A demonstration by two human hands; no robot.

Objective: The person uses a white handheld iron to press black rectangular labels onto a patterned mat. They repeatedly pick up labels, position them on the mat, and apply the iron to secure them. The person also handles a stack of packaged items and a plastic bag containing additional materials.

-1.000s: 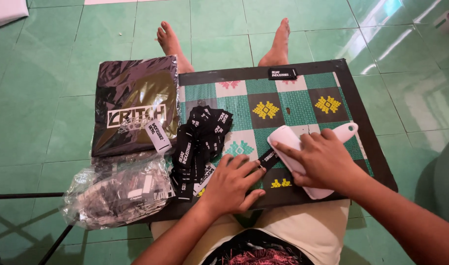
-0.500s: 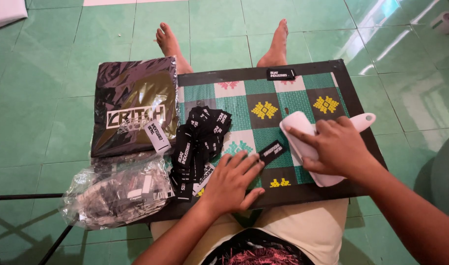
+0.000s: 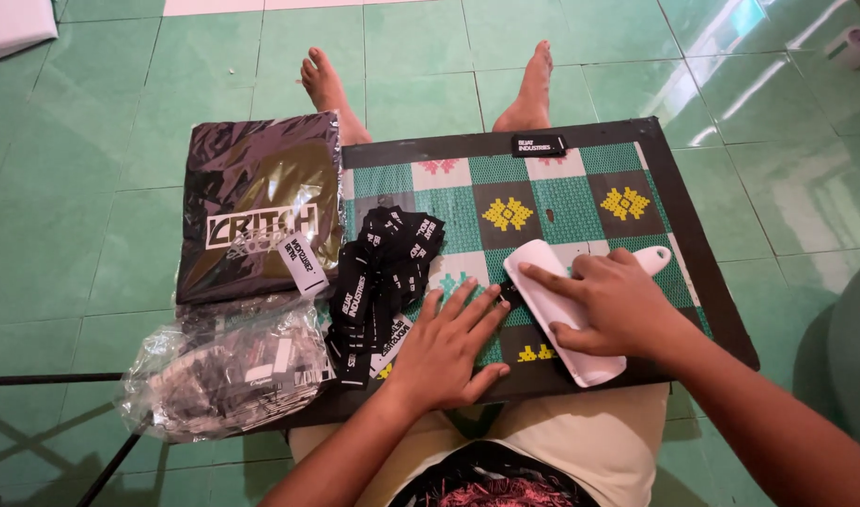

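My right hand [image 3: 622,305] presses down on a white flat hand tool [image 3: 542,282] with a rounded handle, lying on a green patterned cloth over a black board [image 3: 697,225] on my lap. A small black label [image 3: 507,294] peeks out at the tool's left edge. My left hand [image 3: 449,343] lies flat and open on the cloth just left of that label, fingers spread. Left of it sits a heap of black labels [image 3: 383,268] with white print.
A folded dark garment in a glossy bag [image 3: 256,207] lies left of the board, with a clear bag of labels [image 3: 228,366] below it. One black label [image 3: 538,145] rests at the board's far edge. My bare feet [image 3: 326,84] stretch over green floor tiles.
My right hand shifted the white tool right, uncovering the small black label, then brought it back left and down over the label. My left hand stayed flat in place.
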